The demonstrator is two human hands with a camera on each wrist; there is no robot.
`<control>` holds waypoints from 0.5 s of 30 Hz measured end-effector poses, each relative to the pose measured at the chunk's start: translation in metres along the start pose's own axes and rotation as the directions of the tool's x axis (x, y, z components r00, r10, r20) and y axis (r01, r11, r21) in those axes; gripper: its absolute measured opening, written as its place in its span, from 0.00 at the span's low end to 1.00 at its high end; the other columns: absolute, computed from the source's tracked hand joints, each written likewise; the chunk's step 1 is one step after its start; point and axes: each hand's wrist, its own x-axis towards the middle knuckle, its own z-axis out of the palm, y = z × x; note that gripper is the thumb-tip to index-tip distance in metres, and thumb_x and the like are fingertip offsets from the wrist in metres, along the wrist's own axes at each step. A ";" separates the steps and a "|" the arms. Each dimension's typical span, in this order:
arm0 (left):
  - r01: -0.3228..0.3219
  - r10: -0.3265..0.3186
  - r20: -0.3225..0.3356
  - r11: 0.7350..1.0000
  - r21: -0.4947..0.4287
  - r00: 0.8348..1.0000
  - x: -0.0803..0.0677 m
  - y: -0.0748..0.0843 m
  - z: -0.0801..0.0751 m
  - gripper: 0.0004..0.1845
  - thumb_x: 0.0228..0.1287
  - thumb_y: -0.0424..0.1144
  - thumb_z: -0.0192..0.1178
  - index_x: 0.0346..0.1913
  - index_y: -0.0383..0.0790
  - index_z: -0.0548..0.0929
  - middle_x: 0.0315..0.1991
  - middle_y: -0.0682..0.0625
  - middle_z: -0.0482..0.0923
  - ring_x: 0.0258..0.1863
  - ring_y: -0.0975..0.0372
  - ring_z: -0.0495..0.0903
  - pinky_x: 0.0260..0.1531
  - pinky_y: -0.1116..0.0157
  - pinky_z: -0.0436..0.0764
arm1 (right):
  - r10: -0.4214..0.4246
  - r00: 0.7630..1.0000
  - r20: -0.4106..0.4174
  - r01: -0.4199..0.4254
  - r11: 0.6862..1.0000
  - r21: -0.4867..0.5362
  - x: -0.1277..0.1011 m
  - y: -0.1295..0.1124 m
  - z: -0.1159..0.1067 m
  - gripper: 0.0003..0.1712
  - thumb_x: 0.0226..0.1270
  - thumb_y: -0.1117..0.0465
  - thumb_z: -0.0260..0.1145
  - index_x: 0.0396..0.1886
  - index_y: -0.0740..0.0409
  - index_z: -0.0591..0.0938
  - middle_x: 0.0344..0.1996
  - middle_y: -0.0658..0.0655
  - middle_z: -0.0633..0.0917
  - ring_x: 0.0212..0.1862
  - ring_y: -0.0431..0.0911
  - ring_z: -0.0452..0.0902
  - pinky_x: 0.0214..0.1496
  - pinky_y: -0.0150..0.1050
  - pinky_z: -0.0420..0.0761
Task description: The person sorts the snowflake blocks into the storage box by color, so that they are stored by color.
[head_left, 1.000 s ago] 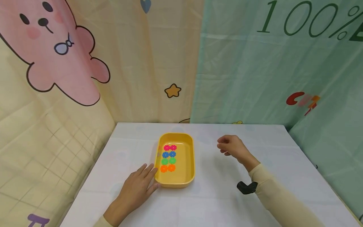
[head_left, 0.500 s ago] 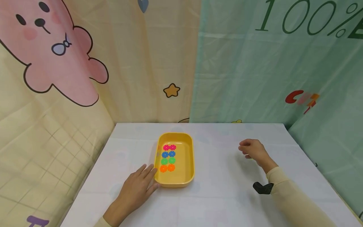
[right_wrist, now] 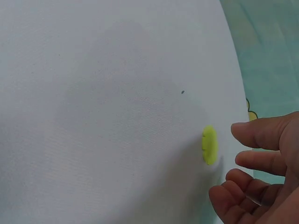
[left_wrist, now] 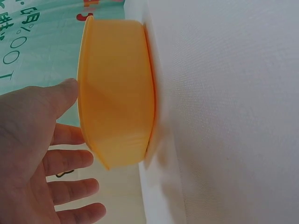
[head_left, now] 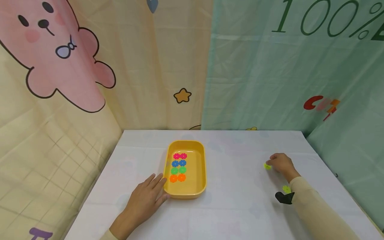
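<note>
Disc, yellow-green, flower-edged, lies flat on the table well right of the tray; right hand hovers just beside it, fingers loosely bent, nothing held; wrist view shows the fingertips near the disc but apart from it. Second disc of the same colour lies nearer the sleeve. Judgement: a clean pick wants thumb and forefinger pinching opposite edges, since the piece is thin and lies flush to the cloth. Left hand lies flat, fingers straight, touching the tray's near-left corner; tray holds pink, blue, green and orange discs in pairs. Writing: "100%" on the green curtain; red-orange lettering lower down is unreadable.
</note>
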 end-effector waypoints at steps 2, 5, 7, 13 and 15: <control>0.002 -0.002 0.004 1.000 0.002 1.000 0.000 0.000 0.000 0.34 0.60 0.61 0.60 0.63 0.44 0.77 0.66 0.48 0.72 0.65 0.49 0.69 0.51 0.48 0.77 | -0.015 1.000 0.006 0.016 0.999 -0.031 0.001 0.002 0.000 0.25 0.64 0.60 0.63 0.52 0.77 0.73 0.48 0.74 0.76 0.45 0.60 0.73 0.44 0.52 0.76; 0.001 -0.001 0.006 1.000 0.006 1.000 0.000 -0.001 0.001 0.33 0.61 0.62 0.60 0.63 0.44 0.77 0.65 0.49 0.72 0.65 0.49 0.69 0.51 0.48 0.77 | -0.038 0.999 0.017 0.039 0.997 -0.065 0.003 0.005 0.001 0.25 0.62 0.59 0.65 0.49 0.77 0.74 0.43 0.71 0.78 0.42 0.59 0.73 0.41 0.50 0.76; 0.000 0.000 0.005 1.000 0.004 1.000 -0.001 -0.001 0.001 0.33 0.61 0.62 0.60 0.63 0.44 0.77 0.65 0.49 0.72 0.64 0.49 0.69 0.51 0.48 0.77 | -0.044 0.999 0.017 0.045 0.996 -0.081 0.005 0.006 0.003 0.24 0.60 0.59 0.66 0.47 0.77 0.75 0.40 0.70 0.79 0.40 0.58 0.73 0.39 0.49 0.76; -0.002 0.002 0.004 1.000 0.007 1.000 -0.001 -0.002 0.000 0.33 0.61 0.62 0.59 0.63 0.45 0.77 0.65 0.49 0.72 0.65 0.50 0.69 0.51 0.48 0.77 | -0.057 0.998 0.002 0.057 0.989 -0.135 0.008 0.006 0.009 0.22 0.59 0.62 0.67 0.46 0.77 0.77 0.43 0.72 0.79 0.41 0.59 0.75 0.42 0.52 0.77; 0.000 0.000 0.007 1.000 0.009 1.000 -0.001 -0.002 0.000 0.33 0.61 0.62 0.59 0.63 0.45 0.77 0.65 0.49 0.72 0.65 0.50 0.69 0.51 0.48 0.77 | -0.065 0.998 -0.005 0.063 0.985 -0.158 0.008 0.007 0.011 0.21 0.58 0.63 0.67 0.45 0.76 0.78 0.42 0.72 0.80 0.40 0.59 0.75 0.41 0.53 0.77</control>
